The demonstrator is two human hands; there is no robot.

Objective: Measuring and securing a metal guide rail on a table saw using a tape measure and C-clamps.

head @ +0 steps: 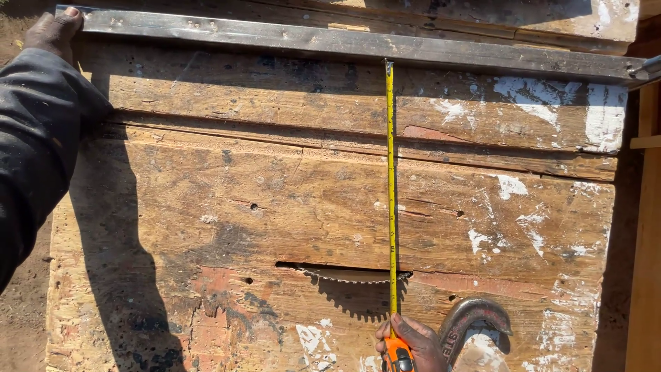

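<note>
My left hand (54, 33), in a black sleeve, grips the left end of a long grey metal bar (344, 43) lying across the far side of a worn wooden table (227, 200). My right hand (413, 342) holds an orange tape measure case (399, 357) at the near edge. Its yellow tape (391, 179) runs straight up to the bar, with the tip touching the bar's near edge. The tape passes over the toothed saw blade (344, 275) that pokes up through a slot in the table.
A curved dark metal piece (471, 320) lies just right of my right hand. White paint patches mark the boards at the right. Bare earth (24, 317) shows at the left, and a wooden post (647, 227) stands at the right edge.
</note>
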